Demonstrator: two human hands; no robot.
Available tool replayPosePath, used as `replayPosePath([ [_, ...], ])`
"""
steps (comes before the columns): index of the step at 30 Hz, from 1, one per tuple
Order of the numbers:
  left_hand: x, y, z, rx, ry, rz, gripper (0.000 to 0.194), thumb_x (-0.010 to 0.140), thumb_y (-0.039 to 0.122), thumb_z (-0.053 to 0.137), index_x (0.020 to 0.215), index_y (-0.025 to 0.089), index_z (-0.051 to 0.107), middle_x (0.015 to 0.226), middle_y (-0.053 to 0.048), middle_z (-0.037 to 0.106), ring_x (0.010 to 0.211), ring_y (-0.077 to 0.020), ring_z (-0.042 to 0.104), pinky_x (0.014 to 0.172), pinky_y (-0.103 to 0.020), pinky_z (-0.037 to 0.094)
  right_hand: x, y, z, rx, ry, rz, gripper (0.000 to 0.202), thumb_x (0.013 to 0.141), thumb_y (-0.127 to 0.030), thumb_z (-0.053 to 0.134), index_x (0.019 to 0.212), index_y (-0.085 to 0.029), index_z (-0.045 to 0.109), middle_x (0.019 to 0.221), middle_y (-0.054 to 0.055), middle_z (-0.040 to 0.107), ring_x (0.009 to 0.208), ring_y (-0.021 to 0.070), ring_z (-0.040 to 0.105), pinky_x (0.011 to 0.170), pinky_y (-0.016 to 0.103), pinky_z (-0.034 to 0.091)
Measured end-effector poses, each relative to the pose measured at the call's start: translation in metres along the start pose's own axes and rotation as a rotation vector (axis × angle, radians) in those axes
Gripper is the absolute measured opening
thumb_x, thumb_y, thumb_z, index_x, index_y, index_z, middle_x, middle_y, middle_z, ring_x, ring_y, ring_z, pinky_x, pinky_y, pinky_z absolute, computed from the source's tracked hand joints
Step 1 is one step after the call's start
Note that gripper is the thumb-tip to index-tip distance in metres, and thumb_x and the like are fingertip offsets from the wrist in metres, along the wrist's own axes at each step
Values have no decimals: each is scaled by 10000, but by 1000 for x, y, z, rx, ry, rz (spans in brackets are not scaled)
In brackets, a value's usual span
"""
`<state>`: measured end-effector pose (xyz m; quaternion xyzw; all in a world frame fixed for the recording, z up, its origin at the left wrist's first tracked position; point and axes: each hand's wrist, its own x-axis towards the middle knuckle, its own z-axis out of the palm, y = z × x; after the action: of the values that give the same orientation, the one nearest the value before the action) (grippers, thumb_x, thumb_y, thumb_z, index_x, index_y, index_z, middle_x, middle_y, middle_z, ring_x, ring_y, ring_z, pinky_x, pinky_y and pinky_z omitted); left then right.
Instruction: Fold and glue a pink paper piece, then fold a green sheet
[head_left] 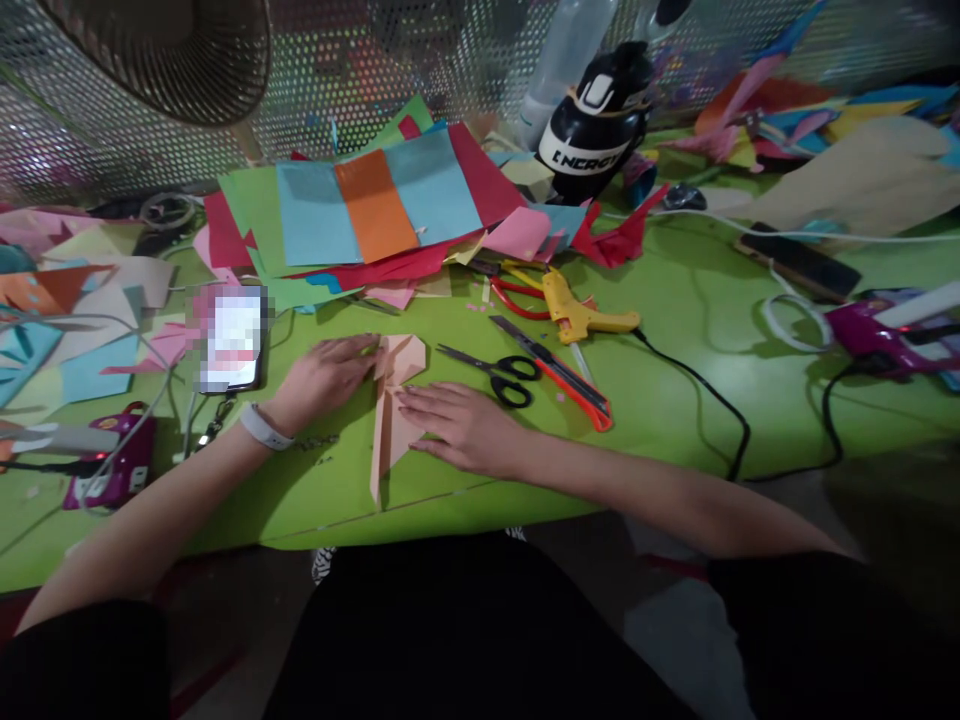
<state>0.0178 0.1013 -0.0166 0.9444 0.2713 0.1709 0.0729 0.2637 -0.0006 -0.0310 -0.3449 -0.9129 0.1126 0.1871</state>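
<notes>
A folded piece of peach paper (399, 440) lies on the green table near its front edge. My left hand (326, 375) rests at the paper's upper left edge, its fingers stretched out over the fold. From the right, my right hand (461, 425) lies flat on the paper's middle with its fingers spread. Black-handled scissors (495, 372) lie just beyond my right hand, and an orange box cutter (559, 378) is to the right of them. Behind the cutter sits a yellow glue gun (581, 312).
Coloured paper sheets (375, 205) are stacked at the back, beside a black bottle (592, 130). A lit phone (234, 338) is at the left, near a purple power strip (120, 460). Another purple strip (874, 335) and a dark phone (801, 260) lie at the right, with cables.
</notes>
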Motion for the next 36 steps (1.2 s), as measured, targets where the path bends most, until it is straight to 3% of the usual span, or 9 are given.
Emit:
replayPosePath([
  [5, -6, 4, 2, 57, -87, 143, 378, 1003, 210, 411, 1334, 163, 587, 1398, -118, 592, 1283, -235, 578, 1097, -448, 482, 1, 18, -1, -131, 43, -67, 356, 996, -206, 467, 1296, -89, 621, 1383, 117, 589, 1293, 244, 567, 1109, 454, 457],
  [11, -5, 12, 7, 86, -182, 73, 530, 1026, 433, 388, 1445, 118, 462, 1531, -163, 422, 1440, -269, 375, 1195, -464, 332, 1, 32, -2, -149, 39, -105, 413, 957, -110, 446, 1349, -71, 571, 1387, 138, 585, 1288, 231, 572, 1102, 435, 470],
  [15, -5, 18, 7, 93, -242, 28, 598, 1032, 491, 308, 1495, 119, 379, 1580, -149, 342, 1480, -247, 296, 1225, -436, 263, -1, 27, 3, -170, -11, -124, 444, 972, -180, 447, 1383, -29, 523, 1431, 182, 529, 1343, 259, 515, 1127, 458, 436],
  [19, -4, 22, 5, 118, -278, 8, 629, 1028, 534, 261, 1499, 132, 370, 1594, -131, 323, 1495, -230, 259, 1238, -428, 210, -1, 20, 0, -170, 29, -129, 464, 967, -216, 464, 1374, -2, 523, 1436, 212, 517, 1354, 280, 500, 1140, 492, 407],
  [24, -2, 27, 2, 119, -314, -14, 754, 979, 642, 296, 1512, 111, 340, 1603, -142, 299, 1500, -243, 247, 1244, -419, 180, 1, 9, -8, -123, 30, -229, 689, 932, -550, 519, 1301, 30, 576, 1371, 250, 578, 1322, 314, 529, 1135, 502, 398],
  [26, -3, 27, 2, 107, -323, -20, 776, 970, 648, 310, 1524, 106, 309, 1613, -147, 268, 1503, -247, 236, 1244, -421, 175, 0, 5, -8, -133, 36, -254, 741, 919, -611, 500, 1302, 19, 575, 1356, 247, 592, 1302, 311, 547, 1130, 507, 400],
  [30, -6, 27, 3, 80, -327, -20, 783, 969, 639, 308, 1535, 100, 272, 1631, -149, 206, 1515, -240, 197, 1245, -423, 156, 0, -3, -3, -193, 116, -312, 626, 932, -588, 497, 1192, -39, 650, 1265, 210, 667, 1183, 285, 638, 1065, 479, 475],
  [33, -6, 27, 3, 53, -329, -16, 844, 943, 687, 324, 1543, 100, 247, 1635, -149, 192, 1518, -243, 182, 1248, -422, 129, 0, -7, 2, -284, 204, -359, 404, 958, -423, 530, 1062, -65, 685, 1135, 185, 730, 1065, 240, 697, 1009, 421, 524],
  [36, -6, 26, 2, 33, -341, -23, 867, 929, 709, 330, 1551, 114, 228, 1636, -142, 197, 1519, -242, 181, 1251, -429, 106, -1, -8, 5, -340, 275, -402, 280, 956, -286, 522, 1072, -79, 671, 1085, 153, 751, 1017, 211, 712, 995, 424, 535],
])
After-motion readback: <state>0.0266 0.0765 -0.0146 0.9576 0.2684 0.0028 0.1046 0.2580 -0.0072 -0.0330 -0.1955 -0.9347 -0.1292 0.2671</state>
